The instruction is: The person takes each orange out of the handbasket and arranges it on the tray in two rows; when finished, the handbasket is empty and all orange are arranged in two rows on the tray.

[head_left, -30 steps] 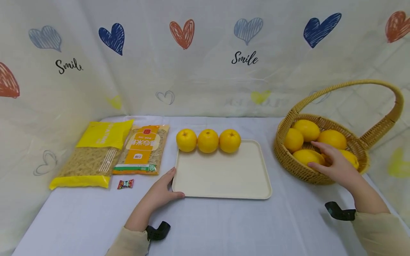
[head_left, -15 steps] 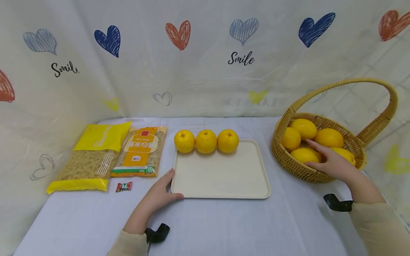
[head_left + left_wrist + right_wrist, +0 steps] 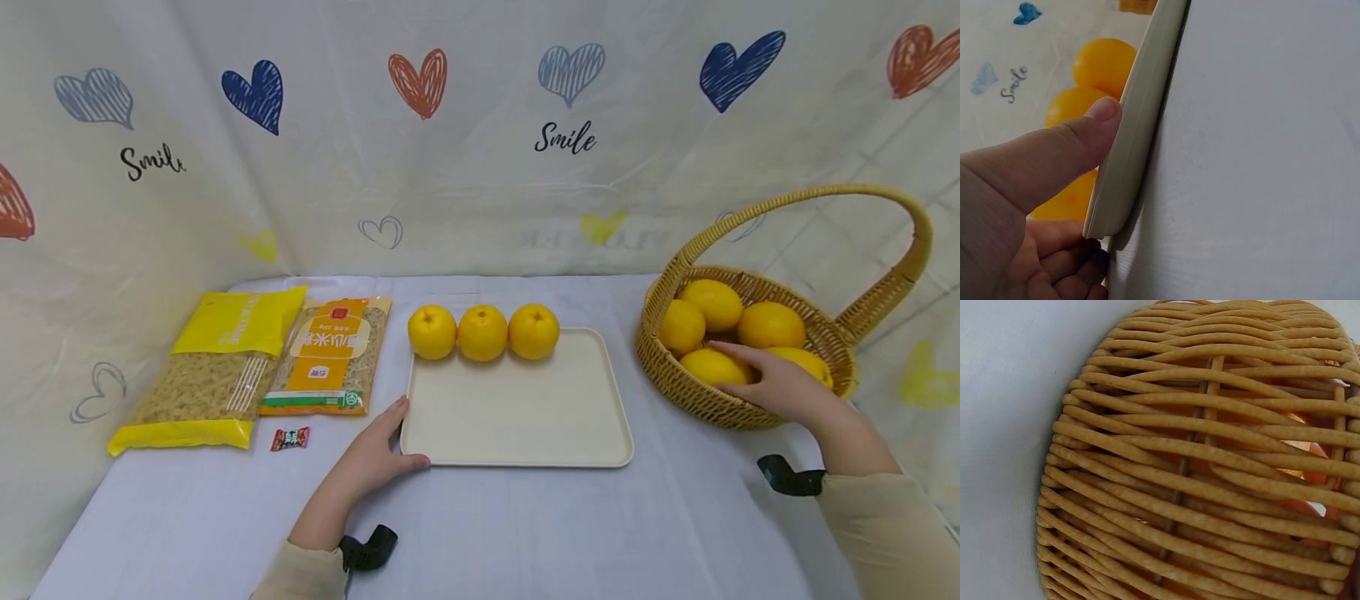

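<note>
At the near left corner of a cream tray [image 3: 517, 417], my left hand [image 3: 375, 450] grips the rim; in the left wrist view its thumb [image 3: 1094, 128] presses the edge and the other fingers curl beyond the corner. Three yellow lemons [image 3: 482, 333], round from this side, line the tray's far edge. My right hand [image 3: 783, 383] is inside a wicker basket [image 3: 675, 400], thumb and fingers about the front lemon [image 3: 708, 367]. Several more lemons [image 3: 771, 323] lie around it. In the right wrist view the basket's woven wall [image 3: 1197, 456] hides most of that hand.
Left of the tray lie a yellow-ended bag of pasta-like pieces [image 3: 210, 383] and an orange-labelled food packet [image 3: 326, 354]. A small wrapped candy [image 3: 290, 438] sits in front of them. The basket's tall handle [image 3: 810, 196] arches overhead. A printed curtain [image 3: 480, 183] backs the white-clothed table.
The right hand's fingers have come down and closer around the front lemon in the basket. The left hand stays on the tray corner. The head view has shifted slightly.
</note>
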`<state>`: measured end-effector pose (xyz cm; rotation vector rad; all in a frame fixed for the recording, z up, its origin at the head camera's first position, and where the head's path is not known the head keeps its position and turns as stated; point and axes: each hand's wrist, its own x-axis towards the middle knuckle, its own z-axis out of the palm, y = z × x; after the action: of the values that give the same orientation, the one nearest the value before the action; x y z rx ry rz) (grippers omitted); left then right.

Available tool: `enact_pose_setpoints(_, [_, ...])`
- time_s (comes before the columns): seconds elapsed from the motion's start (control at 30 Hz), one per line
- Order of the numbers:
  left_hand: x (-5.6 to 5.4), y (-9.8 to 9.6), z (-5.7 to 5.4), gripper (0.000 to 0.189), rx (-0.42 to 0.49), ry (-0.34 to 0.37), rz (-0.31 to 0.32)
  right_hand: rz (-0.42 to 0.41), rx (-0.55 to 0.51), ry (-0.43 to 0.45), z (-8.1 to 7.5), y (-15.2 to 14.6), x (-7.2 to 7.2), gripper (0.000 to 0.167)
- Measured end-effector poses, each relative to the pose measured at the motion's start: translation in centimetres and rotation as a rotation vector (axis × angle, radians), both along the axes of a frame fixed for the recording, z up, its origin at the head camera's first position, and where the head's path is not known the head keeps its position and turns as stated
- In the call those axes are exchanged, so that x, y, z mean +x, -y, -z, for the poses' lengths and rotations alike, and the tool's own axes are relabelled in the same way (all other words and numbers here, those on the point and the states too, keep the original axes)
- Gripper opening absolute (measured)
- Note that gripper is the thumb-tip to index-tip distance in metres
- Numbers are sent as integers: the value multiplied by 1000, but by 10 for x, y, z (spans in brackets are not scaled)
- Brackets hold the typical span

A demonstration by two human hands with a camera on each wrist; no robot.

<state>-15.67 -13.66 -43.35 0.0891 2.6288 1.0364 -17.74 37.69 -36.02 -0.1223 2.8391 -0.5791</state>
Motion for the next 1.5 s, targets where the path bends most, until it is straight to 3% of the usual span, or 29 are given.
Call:
enact_pose_setpoints(0.3, [2,0,2,100,3,4,-6,-10,30,-59,0,1,0,76])
enact_pose_setpoints(0.63, [0,1,3,101,2,5,-7,-41,79,-10,-7,3,-5,77])
enact_pose_setpoints(0.93, [2,1,1,101,11,14,-6,24,90,-146,-16,2,5,82])
enact_pose_setpoints(1.23, [0,2,-1,102,5,10,-2,94,-88,-413,-20,1,13,77])
enact_pose_setpoints(1.5, [0,1,-1,102,8,6,4,150,-85,-440,-17,9,25,88])
